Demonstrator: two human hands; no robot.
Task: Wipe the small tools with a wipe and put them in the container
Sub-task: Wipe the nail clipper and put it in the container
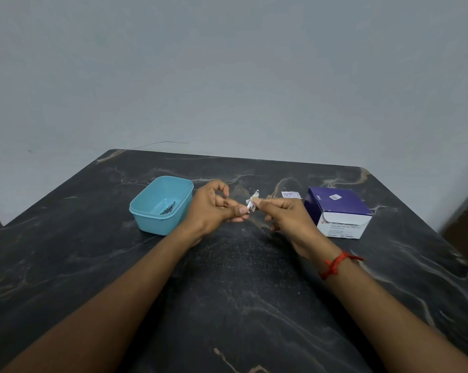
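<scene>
Where both meet above the dark desk, the left hand pinches a small metal tool at its lower end, and the right hand pinches a white wipe folded round it. This is just right of the teal container, which holds thin metal tools.

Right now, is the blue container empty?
No, a few thin metal tools already lie on the bottom of the blue container.
</scene>
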